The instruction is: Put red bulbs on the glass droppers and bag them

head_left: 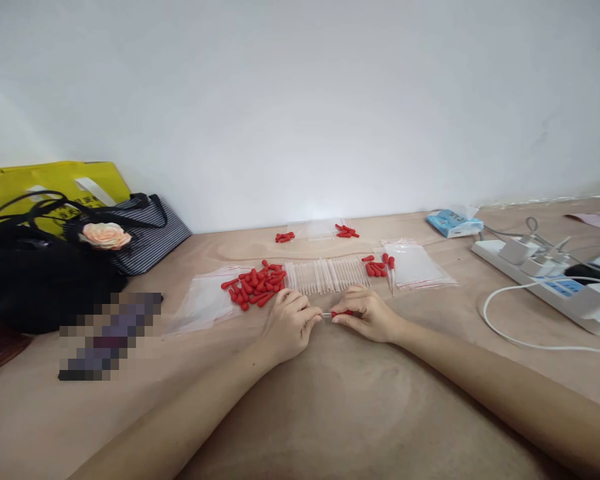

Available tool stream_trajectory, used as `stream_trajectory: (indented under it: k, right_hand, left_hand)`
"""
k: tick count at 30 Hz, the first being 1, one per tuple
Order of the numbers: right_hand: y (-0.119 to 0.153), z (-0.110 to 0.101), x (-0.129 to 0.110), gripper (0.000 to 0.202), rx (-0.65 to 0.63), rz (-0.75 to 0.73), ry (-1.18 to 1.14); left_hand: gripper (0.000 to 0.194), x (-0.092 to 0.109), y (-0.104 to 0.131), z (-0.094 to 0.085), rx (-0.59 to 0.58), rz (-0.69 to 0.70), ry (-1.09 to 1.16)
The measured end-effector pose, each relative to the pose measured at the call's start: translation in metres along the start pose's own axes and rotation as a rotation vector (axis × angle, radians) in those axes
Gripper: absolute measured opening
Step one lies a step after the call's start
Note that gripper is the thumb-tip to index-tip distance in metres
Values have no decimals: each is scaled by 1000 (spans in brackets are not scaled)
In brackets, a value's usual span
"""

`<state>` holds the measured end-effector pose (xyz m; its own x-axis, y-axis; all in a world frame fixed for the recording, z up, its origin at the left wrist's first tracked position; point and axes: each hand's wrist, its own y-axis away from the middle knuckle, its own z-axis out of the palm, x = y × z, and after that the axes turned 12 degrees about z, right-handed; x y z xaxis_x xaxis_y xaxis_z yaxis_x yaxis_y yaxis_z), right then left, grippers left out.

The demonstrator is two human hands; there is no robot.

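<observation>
My left hand [291, 325] pinches a thin clear glass dropper tube [326, 315], most of it hidden in the fingers. Opposite it, my right hand [367, 315] grips a red rubber dropper bulb [335, 313], which meets the tube's end; how far the tube sits inside I cannot tell. Behind both hands lies a row of glass tubes [325, 275], side by side. A heap of red bulbs [255, 285] is left of the row, and a few more bulbs [376, 269] lie to its right. Two droppers with red bulbs [391, 263] rest beside those.
Clear zip bags [416, 265] lie right and left of the parts, with smaller groups of bulbs [347, 231] farther back. A tissue pack [454, 223] and a power strip [530, 270] with white cables are at right. Bags [155, 233] and a pixelated object [111, 338] are at left.
</observation>
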<state>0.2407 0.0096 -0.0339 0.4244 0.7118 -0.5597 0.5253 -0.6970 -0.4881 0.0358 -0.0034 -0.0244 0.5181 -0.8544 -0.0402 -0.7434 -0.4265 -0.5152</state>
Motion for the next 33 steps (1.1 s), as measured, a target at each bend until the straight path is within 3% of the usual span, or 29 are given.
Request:
stream_trajectory:
  k: [14,20,24,27,33]
  right_hand:
    - [-3,7,-4,14,-25,-12,69]
    - [-5,0,1,13,-84,170,-119]
    - [-1,-3,7,15,-1,237,-141]
    - [2,-5,7,22,62,178,-83]
    - [2,-1,5,14,59,20,92]
  left_hand:
    - [24,1,-1,2,1,6,11]
    - [24,0,-1,1,18,-24,55]
    - [23,-1,1,0,43,-40,53]
    - [25,-2,2,-1,40,-53,49]
    - [29,-1,2,1,31,-63,83]
